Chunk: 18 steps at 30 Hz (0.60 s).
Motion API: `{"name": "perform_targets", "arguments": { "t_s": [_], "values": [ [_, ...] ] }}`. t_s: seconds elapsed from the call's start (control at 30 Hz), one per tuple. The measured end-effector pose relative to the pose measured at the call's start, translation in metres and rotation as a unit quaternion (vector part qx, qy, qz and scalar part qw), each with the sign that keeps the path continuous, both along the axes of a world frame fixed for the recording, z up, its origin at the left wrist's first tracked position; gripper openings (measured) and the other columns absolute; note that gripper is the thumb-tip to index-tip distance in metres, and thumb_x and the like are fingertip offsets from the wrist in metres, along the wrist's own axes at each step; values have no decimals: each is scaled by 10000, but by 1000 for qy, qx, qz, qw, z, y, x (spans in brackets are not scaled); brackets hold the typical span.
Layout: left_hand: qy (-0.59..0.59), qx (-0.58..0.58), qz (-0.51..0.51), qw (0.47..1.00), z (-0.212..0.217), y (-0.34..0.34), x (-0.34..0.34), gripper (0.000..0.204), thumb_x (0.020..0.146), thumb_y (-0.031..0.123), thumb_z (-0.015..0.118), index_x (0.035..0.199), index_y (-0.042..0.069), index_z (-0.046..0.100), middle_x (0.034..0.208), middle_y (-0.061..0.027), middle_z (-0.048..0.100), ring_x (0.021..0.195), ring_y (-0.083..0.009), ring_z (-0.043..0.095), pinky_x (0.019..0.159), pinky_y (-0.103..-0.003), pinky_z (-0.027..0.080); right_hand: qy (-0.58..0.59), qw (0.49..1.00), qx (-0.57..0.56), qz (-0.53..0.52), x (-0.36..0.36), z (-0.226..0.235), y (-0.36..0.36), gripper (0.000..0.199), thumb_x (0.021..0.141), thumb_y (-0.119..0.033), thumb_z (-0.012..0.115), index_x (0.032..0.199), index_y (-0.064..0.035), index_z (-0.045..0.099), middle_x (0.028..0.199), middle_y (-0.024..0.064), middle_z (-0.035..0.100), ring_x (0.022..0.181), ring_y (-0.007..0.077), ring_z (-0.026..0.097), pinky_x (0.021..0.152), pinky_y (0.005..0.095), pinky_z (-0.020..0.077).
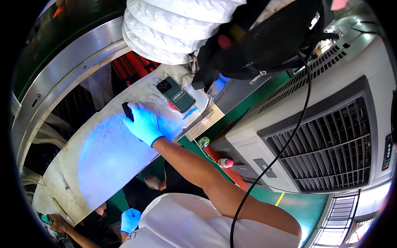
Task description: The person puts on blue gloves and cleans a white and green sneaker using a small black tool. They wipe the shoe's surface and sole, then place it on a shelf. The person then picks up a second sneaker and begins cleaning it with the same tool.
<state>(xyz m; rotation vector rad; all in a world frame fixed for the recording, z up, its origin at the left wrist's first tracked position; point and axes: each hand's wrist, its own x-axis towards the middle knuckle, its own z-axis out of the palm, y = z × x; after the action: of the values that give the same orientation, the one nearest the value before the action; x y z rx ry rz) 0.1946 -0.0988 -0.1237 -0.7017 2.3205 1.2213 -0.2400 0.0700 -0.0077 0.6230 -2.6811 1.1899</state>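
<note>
My right hand (142,124), in a blue glove, reaches out over a white worktable (82,173) with its fingertips closed on a small black block (127,110) that sits on the tabletop. A patch of blue light falls on the table around that hand. My left hand (130,219), also blue-gloved, hangs low beside my white shirt, partly hidden, and I cannot see anything in it. A dark phone (175,95) lies face down on the table just beyond my right hand, over a red round thing (173,107).
A white ribbed duct (173,29) and a black fan housing (269,37) hang above the table. A grey air cooler (331,140) with grilles stands right, a black cable (281,153) running down across it. Another person's hand (58,223) is lower left. Red tools (136,64) lie behind the table.
</note>
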Motion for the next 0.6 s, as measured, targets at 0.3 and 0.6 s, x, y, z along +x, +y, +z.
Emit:
{"name": "perform_targets", "arguments": {
  "t_s": [0.3,0.6],
  "values": [
    [109,38,-168,979,80,-9,-39,101,827,71,849,891,31,781,736,-87,684,629,-184,668,631,-334,562,-27,1000,-1,-10,-3,2,5,572,922,-399,815,1366,-75,655,1211,202,710,1056,413,730,904,517,589],
    [491,-12,39,870,184,-44,-256,224,1013,113,716,1203,4,763,987,-23,719,861,-125,655,795,-296,541,1,999,47,23,9,19,11,684,865,-391,842,1437,-102,602,1280,204,670,1183,406,677,991,520,560]
  ]
}}
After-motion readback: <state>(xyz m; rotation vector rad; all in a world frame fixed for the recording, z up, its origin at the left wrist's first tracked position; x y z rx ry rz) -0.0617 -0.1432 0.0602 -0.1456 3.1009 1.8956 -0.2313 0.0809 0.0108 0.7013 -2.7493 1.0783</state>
